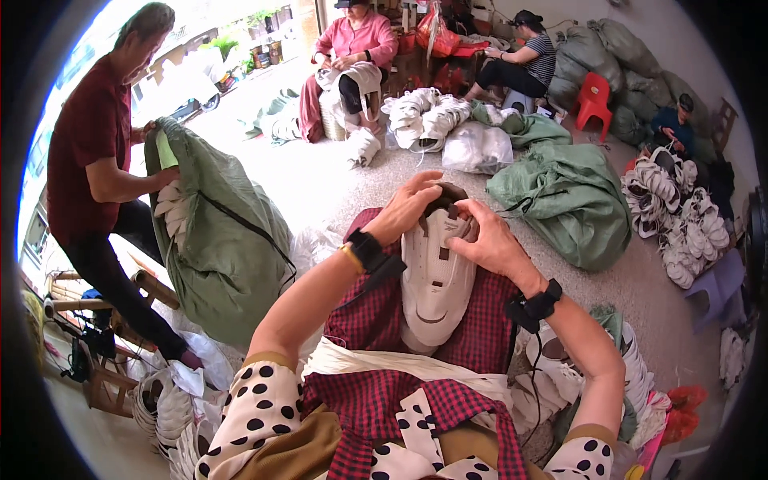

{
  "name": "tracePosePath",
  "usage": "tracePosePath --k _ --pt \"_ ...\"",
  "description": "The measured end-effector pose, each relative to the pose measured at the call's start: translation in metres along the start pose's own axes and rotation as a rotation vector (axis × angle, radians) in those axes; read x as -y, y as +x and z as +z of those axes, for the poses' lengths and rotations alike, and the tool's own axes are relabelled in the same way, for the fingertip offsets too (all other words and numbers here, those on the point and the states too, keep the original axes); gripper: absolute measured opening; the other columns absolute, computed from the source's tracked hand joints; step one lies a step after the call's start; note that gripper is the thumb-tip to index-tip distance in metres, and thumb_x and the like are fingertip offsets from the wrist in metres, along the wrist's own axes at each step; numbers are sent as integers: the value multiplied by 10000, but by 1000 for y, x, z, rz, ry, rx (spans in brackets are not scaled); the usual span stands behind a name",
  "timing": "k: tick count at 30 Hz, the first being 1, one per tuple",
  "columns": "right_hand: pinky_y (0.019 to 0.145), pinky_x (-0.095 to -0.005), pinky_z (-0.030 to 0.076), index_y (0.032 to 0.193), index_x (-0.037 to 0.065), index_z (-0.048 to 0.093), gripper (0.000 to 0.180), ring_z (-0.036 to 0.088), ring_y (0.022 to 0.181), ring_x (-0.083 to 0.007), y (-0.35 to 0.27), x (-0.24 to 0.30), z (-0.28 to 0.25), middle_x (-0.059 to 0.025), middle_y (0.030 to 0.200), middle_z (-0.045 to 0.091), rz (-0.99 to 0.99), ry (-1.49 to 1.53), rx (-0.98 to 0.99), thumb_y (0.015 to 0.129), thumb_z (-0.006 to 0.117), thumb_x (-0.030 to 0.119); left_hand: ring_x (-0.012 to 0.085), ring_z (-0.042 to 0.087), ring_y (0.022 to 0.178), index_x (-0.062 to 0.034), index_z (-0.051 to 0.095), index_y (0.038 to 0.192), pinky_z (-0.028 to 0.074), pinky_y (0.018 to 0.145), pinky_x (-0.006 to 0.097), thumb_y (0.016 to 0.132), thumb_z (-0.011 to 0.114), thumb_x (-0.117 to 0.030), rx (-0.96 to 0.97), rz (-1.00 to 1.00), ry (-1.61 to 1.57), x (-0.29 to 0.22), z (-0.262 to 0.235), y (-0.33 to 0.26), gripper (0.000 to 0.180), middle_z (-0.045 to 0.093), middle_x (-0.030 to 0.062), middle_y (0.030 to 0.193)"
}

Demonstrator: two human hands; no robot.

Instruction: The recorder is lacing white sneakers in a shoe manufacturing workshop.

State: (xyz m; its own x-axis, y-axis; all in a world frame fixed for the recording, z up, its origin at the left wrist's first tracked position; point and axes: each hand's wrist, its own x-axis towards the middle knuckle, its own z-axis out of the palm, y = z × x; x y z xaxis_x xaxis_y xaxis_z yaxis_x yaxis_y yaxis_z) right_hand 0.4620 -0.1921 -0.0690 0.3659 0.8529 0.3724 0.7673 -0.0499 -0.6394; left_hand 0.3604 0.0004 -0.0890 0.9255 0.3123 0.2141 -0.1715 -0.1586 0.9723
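A white shoe upper (pixel 436 280) stands on end on my lap, over a red checked apron (pixel 376 320). My left hand (pixel 408 204) grips its top left edge, fingers curled over a brown inner piece. On the top right side rests my right hand (pixel 490 240), thumb pressing the white material. Both wrists carry black bands. A bundle of pale straps (pixel 384 364) lies across my lap below the upper.
A person in red on the left holds open a large green sack (pixel 228 248) with white pieces inside. More green sacks (pixel 572 200) and heaps of white shoe uppers (pixel 676 216) cover the floor. Other people sit at the back. A red stool (pixel 594 100) stands far right.
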Motion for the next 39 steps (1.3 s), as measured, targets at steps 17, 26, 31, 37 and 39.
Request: tracePosePath --k 17,26,31,37,39 --pt "659 -393 511 958 -3 725 341 665 682 -255 12 10 0 -150 810 710 4 39 -72 762 757 274 306 512 1255 10 683 955 397 1055 405 984 584 -281 -61 293 463 4 6 -24 309 495 206 1377" --pt "689 -210 460 1179 22 662 307 538 773 -22 5 -20 -8 50 909 642 138 263 92 954 688 229 294 397 1387 -21 704 1091 364 1102 415 1021 526 -294 -86 290 294 11 11 -20 334 621 160 1264" --pt "901 -295 499 1308 38 578 391 590 1054 -119 -4 -14 -6 -60 1187 644 24 484 132 944 643 163 243 452 1329 -24 676 1179 386 1093 372 1038 491 -235 -171 234 289 28 9 -26 314 553 145 1365" --pt "615 -251 419 1110 31 659 320 453 674 -61 -3 -5 -9 17 861 636 59 189 16 846 745 189 235 431 1330 32 654 1167 367 1098 343 1059 477 -285 -83 185 109 34 22 -14 380 402 152 1477" --pt "615 -241 419 1095 24 655 296 472 688 -55 2 -7 -4 22 854 630 43 219 63 853 741 172 275 454 1321 3 629 1214 387 1087 367 1054 480 -317 -87 195 200 29 14 -22 387 398 177 1475"
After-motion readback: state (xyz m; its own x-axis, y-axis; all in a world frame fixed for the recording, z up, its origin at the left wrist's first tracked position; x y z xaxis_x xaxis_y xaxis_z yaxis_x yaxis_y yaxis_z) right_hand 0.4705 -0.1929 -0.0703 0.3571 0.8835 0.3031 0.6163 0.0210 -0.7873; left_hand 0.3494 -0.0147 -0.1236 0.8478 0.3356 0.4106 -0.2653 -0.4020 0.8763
